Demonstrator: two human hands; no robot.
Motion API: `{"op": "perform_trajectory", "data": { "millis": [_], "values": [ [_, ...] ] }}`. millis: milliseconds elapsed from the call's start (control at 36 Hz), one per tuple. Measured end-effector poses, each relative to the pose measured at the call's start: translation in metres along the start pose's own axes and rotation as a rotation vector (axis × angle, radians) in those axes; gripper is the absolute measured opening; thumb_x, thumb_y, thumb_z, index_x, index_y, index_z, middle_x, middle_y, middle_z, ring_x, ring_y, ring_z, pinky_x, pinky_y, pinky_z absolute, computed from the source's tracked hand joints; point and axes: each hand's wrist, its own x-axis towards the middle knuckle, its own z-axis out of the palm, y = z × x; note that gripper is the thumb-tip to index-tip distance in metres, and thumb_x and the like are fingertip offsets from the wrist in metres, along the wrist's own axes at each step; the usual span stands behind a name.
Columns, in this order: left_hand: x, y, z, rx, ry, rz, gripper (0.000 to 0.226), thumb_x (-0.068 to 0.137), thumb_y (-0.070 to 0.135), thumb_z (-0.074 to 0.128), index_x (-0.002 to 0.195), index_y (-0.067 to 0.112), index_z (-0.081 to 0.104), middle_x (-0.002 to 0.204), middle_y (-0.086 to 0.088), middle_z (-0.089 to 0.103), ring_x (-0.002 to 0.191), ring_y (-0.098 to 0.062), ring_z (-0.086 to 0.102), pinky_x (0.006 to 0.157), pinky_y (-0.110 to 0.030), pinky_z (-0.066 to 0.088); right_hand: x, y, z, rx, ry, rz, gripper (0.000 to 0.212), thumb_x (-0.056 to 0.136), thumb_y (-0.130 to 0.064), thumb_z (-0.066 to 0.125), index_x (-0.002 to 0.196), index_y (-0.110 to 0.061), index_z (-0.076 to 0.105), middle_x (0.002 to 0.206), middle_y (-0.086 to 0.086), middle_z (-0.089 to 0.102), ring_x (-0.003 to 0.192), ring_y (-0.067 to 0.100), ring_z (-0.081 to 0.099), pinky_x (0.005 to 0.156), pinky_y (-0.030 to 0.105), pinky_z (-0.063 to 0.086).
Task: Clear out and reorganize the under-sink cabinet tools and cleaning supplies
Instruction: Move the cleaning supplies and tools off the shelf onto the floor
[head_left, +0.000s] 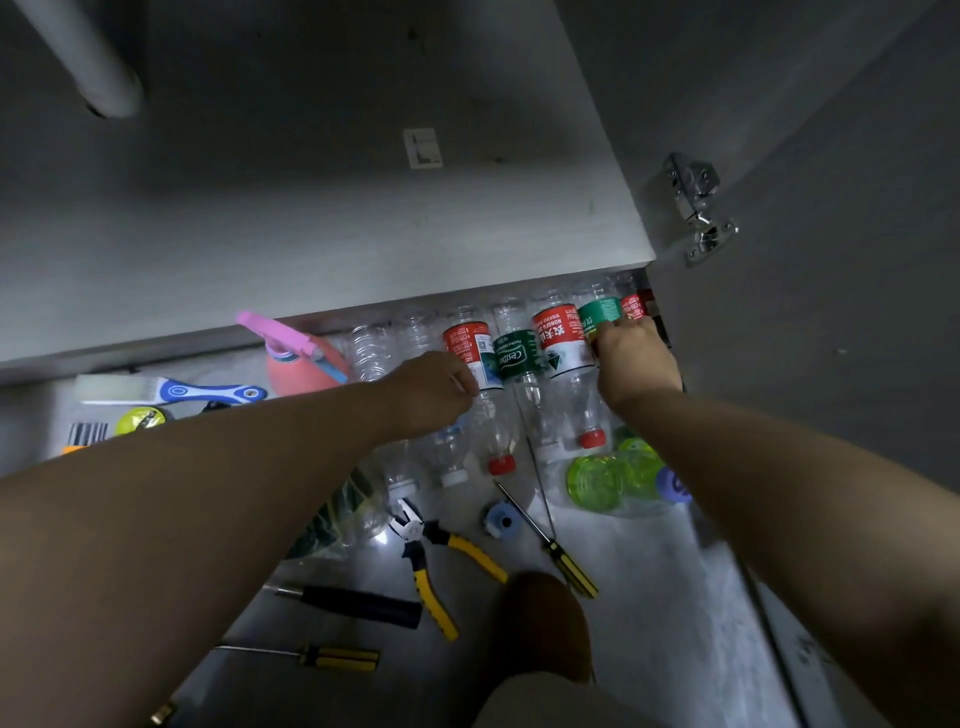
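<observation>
I judged the bottles (517, 358) rowed, my left hand (431, 387) pinching a red-label bottle (467, 340), right hand (636, 356) gripping a green-label bottle (600, 312), tools (441, 545) unsorted on the floor (649, 597)

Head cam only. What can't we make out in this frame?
All head view:
Right hand: fingertips at the green-label bottle are hidden behind the knuckles, so the hold is unclear.
Left hand: fingers curled beside the red-label bottle; contact unclear, blurred.
Clear bottles: bases hidden behind the cabinet panel.
Tool, bottom-left: mostly covered by the left forearm.
</observation>
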Motion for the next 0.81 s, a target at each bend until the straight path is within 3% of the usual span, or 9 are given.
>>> {"op": "perform_trajectory", "data": {
  "millis": [83,139,306,361,472,583,694,750,806],
  "values": [
    [0.001,0.01,-0.001,-0.024,0.006,0.011,0.015,0.097,0.014,0.06,0.088,0.024,0.068,0.105,-0.007,0.069,0.095,-0.025,0.07,0.086,-0.036,0.057,-0.005,0.003,-0.003,-0.005,0.012,0.057,0.044,0.088,-0.012,0.06,0.131,-0.008,0.05,0.135,0.017,0.044,0.126,0.036,0.039,0.096,0.045,0.047],
    [0.002,0.015,-0.001,-0.057,0.009,0.006,0.014,0.097,0.014,0.061,0.09,0.023,0.068,0.104,-0.008,0.071,0.093,-0.025,0.072,0.086,-0.037,0.058,-0.006,0.003,-0.004,0.023,-0.053,0.113,0.056,0.087,-0.018,0.064,0.138,-0.01,0.042,0.139,0.018,0.038,0.127,0.036,0.039,0.097,0.047,0.047],
    [0.001,0.017,0.002,-0.131,0.006,0.032,0.013,0.097,0.01,0.063,0.093,0.021,0.069,0.095,-0.001,0.068,0.081,-0.016,0.069,0.064,-0.019,0.053,-0.007,-0.008,0.005,0.16,-0.242,0.211,0.078,0.088,-0.018,0.067,0.151,-0.009,0.023,0.154,0.022,0.027,0.14,0.042,0.03,0.107,0.052,0.042],
    [0.0,0.015,0.003,-0.12,-0.003,0.032,0.014,0.097,0.01,0.063,0.091,0.021,0.069,0.088,0.004,0.066,0.077,-0.014,0.067,0.062,-0.018,0.053,-0.008,-0.012,0.008,0.178,-0.215,0.209,0.077,0.086,-0.015,0.069,0.149,-0.012,0.026,0.151,0.022,0.029,0.139,0.041,0.029,0.106,0.051,0.042],
    [-0.001,0.01,0.002,-0.096,-0.019,0.024,0.017,0.096,0.008,0.062,0.086,0.02,0.068,0.09,0.0,0.067,0.089,-0.026,0.07,0.081,-0.035,0.057,-0.006,-0.011,0.009,0.239,-0.146,0.234,0.076,0.085,-0.009,0.069,0.149,-0.023,0.03,0.149,0.026,0.029,0.137,0.04,0.031,0.107,0.05,0.042],
    [-0.001,0.011,-0.002,-0.119,-0.01,-0.004,0.023,0.095,0.009,0.064,0.08,0.026,0.067,0.094,-0.002,0.068,0.085,-0.02,0.069,0.077,-0.034,0.058,-0.005,-0.005,0.005,0.358,0.001,0.233,0.058,0.09,-0.008,0.06,0.144,-0.019,0.041,0.142,0.022,0.036,0.132,0.038,0.034,0.103,0.045,0.043],
    [-0.004,0.026,-0.008,-0.217,-0.031,-0.015,0.007,0.099,0.019,0.063,0.094,0.017,0.069,0.102,-0.01,0.07,0.083,-0.017,0.071,0.084,-0.043,0.06,-0.011,-0.009,-0.01,0.616,0.114,0.085,0.035,0.084,-0.017,0.071,0.116,-0.017,0.058,0.124,0.012,0.052,0.108,0.026,0.052,0.092,0.031,0.045],
    [-0.007,0.035,-0.011,-0.362,-0.064,-0.038,0.021,0.097,0.031,0.067,0.109,0.014,0.068,0.112,-0.012,0.07,0.099,-0.023,0.071,0.087,-0.04,0.058,-0.019,-0.016,-0.022,0.785,0.122,-0.019,0.028,0.08,-0.021,0.079,0.102,-0.02,0.061,0.11,0.005,0.06,0.093,0.017,0.057,0.077,0.024,0.047],
    [-0.01,0.045,-0.013,-0.544,-0.132,-0.059,0.036,0.094,0.043,0.068,0.119,0.017,0.065,0.116,-0.007,0.072,0.109,-0.022,0.069,0.091,-0.041,0.058,-0.03,-0.025,-0.034,1.015,0.052,-0.098,0.031,0.077,-0.018,0.084,0.101,-0.018,0.064,0.101,0.002,0.066,0.092,0.018,0.063,0.075,0.029,0.055]
  ]
}}
